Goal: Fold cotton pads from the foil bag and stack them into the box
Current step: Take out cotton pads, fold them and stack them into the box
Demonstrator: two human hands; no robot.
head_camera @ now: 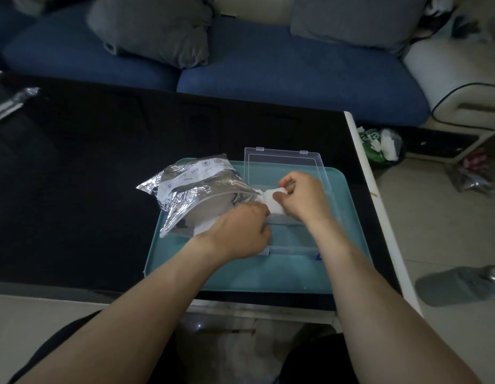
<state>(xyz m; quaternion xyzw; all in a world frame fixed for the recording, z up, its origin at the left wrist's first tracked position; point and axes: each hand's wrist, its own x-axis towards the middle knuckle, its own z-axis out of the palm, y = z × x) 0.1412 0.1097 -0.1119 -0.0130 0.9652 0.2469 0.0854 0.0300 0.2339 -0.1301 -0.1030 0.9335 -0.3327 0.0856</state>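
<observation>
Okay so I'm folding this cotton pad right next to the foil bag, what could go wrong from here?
1. The white cotton pad is pinched in the right hand at the crinkled silver foil bag mouth; it may snag.
2. The left hand covers part of the clear plastic box, so stacking could be awkward.

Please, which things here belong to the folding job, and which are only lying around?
Job: foil bag; cotton pad, pinched in the right hand; left hand, beside the bag's mouth; clear box with lid open; teal tray beneath.

Lying about: grey cushions; blue sofa; rubbish bag and slipper on the floor.
</observation>
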